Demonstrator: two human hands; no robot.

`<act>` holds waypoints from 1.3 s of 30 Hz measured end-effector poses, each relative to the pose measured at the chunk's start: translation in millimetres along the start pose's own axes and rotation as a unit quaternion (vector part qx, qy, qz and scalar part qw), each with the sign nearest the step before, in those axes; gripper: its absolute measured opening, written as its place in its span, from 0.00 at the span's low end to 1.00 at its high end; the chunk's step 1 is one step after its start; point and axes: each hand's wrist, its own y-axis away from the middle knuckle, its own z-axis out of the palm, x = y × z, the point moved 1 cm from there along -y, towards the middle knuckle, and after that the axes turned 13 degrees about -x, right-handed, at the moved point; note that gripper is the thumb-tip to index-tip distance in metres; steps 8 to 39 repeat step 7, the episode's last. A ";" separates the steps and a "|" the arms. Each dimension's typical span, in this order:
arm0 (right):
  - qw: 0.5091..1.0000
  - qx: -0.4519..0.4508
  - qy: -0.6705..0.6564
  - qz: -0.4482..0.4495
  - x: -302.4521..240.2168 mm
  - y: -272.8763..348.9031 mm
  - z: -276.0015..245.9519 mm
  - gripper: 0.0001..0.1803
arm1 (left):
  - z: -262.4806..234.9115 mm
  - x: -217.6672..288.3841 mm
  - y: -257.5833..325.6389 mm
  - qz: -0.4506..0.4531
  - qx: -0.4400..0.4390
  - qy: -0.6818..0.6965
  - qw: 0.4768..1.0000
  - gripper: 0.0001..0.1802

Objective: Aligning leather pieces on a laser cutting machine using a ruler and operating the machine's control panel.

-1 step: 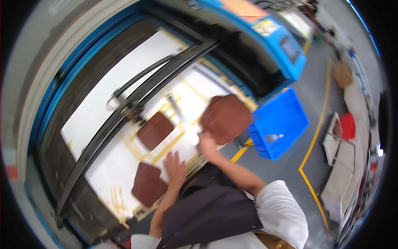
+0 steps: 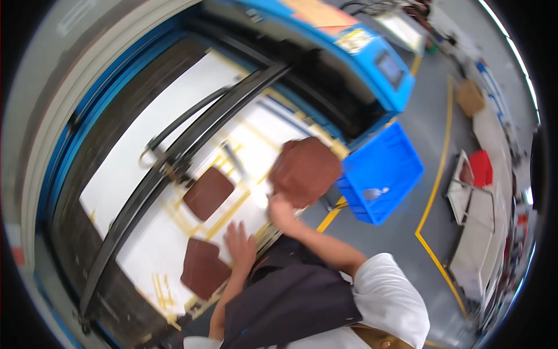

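My right hand (image 2: 282, 213) is at the near left edge of a stack of brown leather-like pieces (image 2: 307, 171), its fingers closed on the edge; blur hides how many layers they hold. Fingers spread and empty, my left hand (image 2: 239, 245) hovers over or rests on the white work surface (image 2: 139, 250). Just left of it a single brown piece (image 2: 203, 269) lies flat with its angled outline showing. Farther up, another brown piece (image 2: 208, 193) lies among strips of yellow tape (image 2: 231, 213).
A black crossbar (image 2: 192, 135) spans the machine bed, with a small tool head (image 2: 176, 168) on it. The blue machine housing (image 2: 349, 64) with a screen rises at the far right. A blue crate (image 2: 386, 171) stands beside the bed, above a grey floor with yellow lines (image 2: 433, 200).
The whole view has shifted slightly, so things sit a little farther left. Both hands keep about the same places relative to the brown pieces.
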 end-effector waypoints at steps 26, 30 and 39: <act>0.887 -0.050 -0.408 -0.212 119.5 -46.9 -225.3 0.14 | 47.4 -2.5 3.1 0.028 0.035 -0.060 0.997 0.42; 0.887 -0.050 -0.408 -0.212 119.5 -46.9 -225.3 0.14 | 47.4 -2.5 3.1 0.028 0.035 -0.060 0.997 0.42; 0.887 -0.050 -0.408 -0.212 119.5 -46.9 -225.3 0.14 | 47.4 -2.5 3.1 0.028 0.035 -0.060 0.997 0.42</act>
